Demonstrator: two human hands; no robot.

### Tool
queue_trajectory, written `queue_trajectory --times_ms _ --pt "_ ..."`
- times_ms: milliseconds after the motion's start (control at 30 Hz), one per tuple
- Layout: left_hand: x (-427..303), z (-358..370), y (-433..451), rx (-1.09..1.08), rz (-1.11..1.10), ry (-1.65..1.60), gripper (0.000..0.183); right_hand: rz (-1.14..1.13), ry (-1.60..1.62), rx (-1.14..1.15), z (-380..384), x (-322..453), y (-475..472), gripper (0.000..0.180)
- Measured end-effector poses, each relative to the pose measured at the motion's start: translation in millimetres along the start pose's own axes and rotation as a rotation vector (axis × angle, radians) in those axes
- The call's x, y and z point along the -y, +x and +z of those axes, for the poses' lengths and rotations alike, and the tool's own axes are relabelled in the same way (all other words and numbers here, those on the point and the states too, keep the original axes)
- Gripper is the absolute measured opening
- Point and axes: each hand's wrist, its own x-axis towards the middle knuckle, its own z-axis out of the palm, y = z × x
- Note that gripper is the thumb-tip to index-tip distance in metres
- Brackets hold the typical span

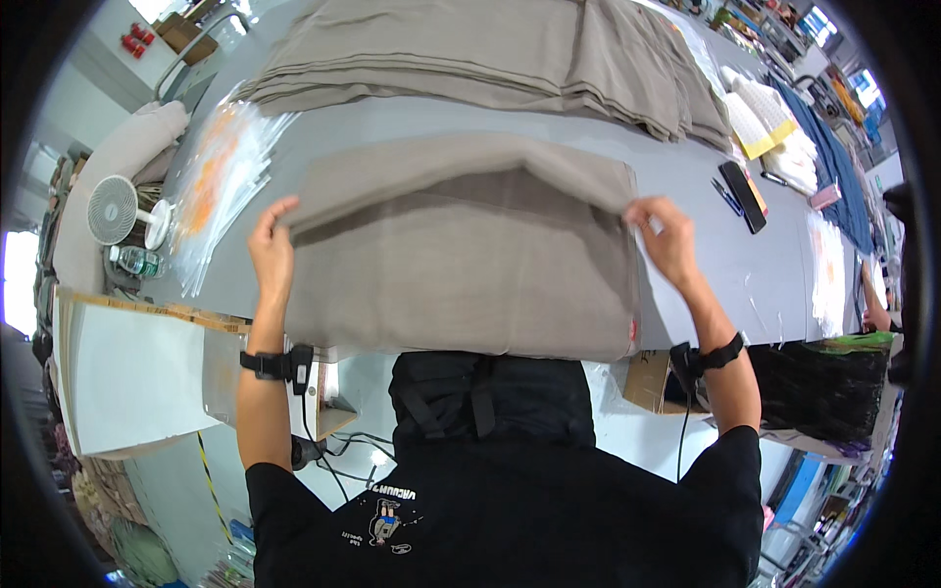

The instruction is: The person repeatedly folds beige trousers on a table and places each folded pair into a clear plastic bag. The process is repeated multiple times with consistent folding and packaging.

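Note:
A grey-brown fabric piece (456, 287), folded into a wide rectangle, lies at the table's near edge before me. My left hand (273, 242) pinches the left end of its upper layer between thumb and fingers. The right end of that layer is in the fingers of my right hand (665, 235). Between my hands the layer's edge is lifted and bowed, with a shadowed gap below. A small red tag (633, 331) shows at the cloth's lower right. Beyond lies a stack of similar folded fabric (456, 44).
On the grey table (698, 294), clear plastic bags (220, 184) lie left, near a small white fan (114, 209) and a plastic bottle (137, 261). To the right are a black phone (742, 197), pens (726, 197) and white cloth (790, 162). Another person's arm (873, 298) shows far right.

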Motion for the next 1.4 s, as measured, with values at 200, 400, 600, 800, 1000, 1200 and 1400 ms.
queue_trajectory --times_ms 200,400,600,800,1000,1200,1400 --pt "21 9 -25 0.263 0.053 0.111 0.049 0.015 -0.185 0.082 13 -13 -24 0.008" --pt "23 4 -13 0.302 0.006 0.048 0.053 -0.007 -0.226 0.148 -6 -7 -15 0.009" --pt "32 -36 11 0.518 0.108 0.04 0.047 0.165 -0.064 0.295 -17 -5 -8 0.022" --pt "55 18 71 0.171 -0.203 0.03 0.067 0.297 -0.033 -0.062 29 -72 62 0.047" --pt "50 73 116 0.181 -0.085 0.32 0.062 0.427 -0.23 0.101 59 -83 120 0.055" --pt "-2 54 96 -0.008 0.12 -0.423 0.043 0.405 0.151 -0.166 16 -27 111 0.038" --pt "-6 -17 -14 0.015 0.128 -0.541 0.05 0.35 0.225 -0.034 -39 29 -9 0.018"
